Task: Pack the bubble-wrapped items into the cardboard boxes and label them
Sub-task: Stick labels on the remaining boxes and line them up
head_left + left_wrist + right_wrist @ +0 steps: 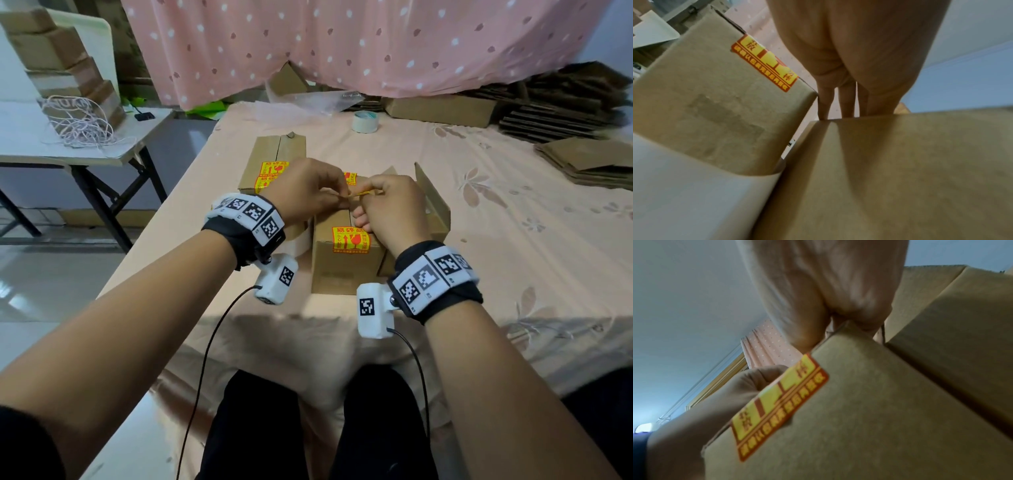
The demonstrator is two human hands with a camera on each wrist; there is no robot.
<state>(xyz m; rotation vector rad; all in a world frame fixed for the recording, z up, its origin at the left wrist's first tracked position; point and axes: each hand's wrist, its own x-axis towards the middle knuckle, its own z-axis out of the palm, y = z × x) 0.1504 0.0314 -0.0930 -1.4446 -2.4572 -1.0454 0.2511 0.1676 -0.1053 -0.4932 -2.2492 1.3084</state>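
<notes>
On the pink-clothed table (513,222) a shut cardboard box (346,270) stands in front of me, with a yellow and red fragile label (351,240) folded over its near top edge. Above its lid, my left hand (337,197) and right hand (368,197) meet and both pinch a small yellow label (358,193). The left wrist view shows my left hand (840,107) reaching over that box (900,170). The right wrist view has my right hand (838,305) above the labelled box (859,402). No bubble-wrapped item shows.
A second labelled box (270,164) lies behind on the left, and an open box (433,202) stands to the right. A tape roll (364,121), clear wrap (308,99) and flat cardboard stacks (582,161) lie farther back. A side table (85,150) with cord stands left.
</notes>
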